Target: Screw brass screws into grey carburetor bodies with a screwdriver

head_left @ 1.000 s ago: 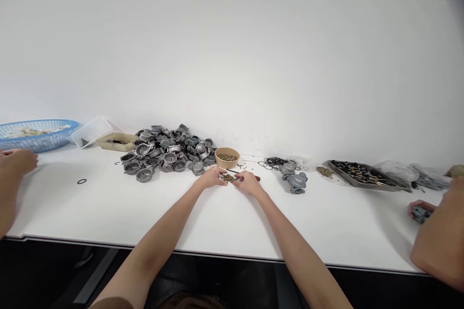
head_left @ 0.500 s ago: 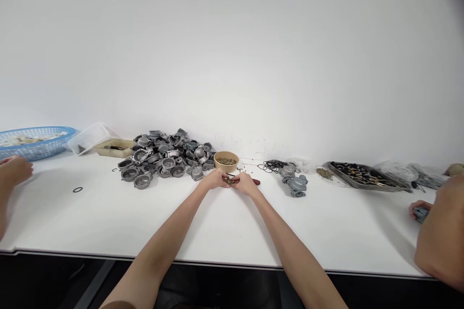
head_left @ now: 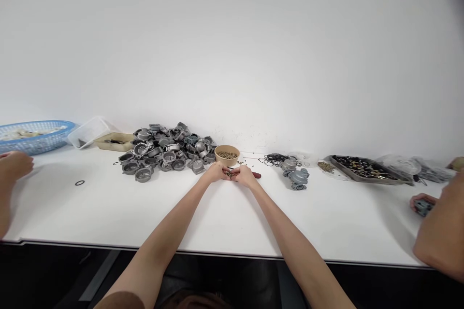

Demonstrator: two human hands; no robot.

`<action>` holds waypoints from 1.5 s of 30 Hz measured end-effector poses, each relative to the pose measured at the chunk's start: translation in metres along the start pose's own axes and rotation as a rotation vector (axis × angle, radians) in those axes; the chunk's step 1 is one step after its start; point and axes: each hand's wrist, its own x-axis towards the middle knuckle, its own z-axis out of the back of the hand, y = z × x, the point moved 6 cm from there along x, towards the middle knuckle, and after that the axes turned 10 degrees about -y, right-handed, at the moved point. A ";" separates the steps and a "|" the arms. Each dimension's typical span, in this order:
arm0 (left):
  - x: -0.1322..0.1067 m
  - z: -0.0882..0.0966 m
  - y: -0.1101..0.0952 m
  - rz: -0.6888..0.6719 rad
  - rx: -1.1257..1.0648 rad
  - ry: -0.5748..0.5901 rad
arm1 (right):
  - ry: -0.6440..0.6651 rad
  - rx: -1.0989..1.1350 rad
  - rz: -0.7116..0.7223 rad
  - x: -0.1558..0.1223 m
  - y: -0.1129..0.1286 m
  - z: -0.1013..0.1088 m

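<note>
Both my arms reach out over the white table (head_left: 224,217). My left hand (head_left: 214,174) and my right hand (head_left: 245,176) are cupped together on the tabletop, closed around a small heap of brass-coloured screws (head_left: 229,173). Just behind them stands a tan bowl (head_left: 227,155) with more of the same screws. A red-handled tool (head_left: 255,175) lies partly under my right hand. To the left of the bowl is a pile of grey cast metal housings (head_left: 165,151).
Black O-rings (head_left: 274,159) and an assembled grey housing (head_left: 296,176) lie to the right, then a metal tray of small parts (head_left: 368,170). A blue basket (head_left: 34,135) and plastic trays (head_left: 113,141) stand far left. Other people's hands show at both edges.
My hands have drawn closer together, gathering the screws into a tighter heap. The view has shifted slightly up and down. The hand at the left edge has barely moved.
</note>
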 end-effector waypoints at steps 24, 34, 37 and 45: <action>-0.005 0.002 -0.007 0.088 0.018 -0.093 | -0.007 0.069 0.078 -0.006 0.034 0.002; -0.006 0.001 -0.002 0.133 -0.018 -0.140 | 0.055 0.043 -0.051 -0.012 0.016 -0.006; -0.005 -0.001 0.001 0.137 -0.041 -0.135 | 0.073 0.056 -0.081 -0.012 0.019 -0.001; -0.005 -0.003 0.006 0.119 -0.087 -0.096 | 0.231 0.212 -0.245 -0.013 0.014 -0.004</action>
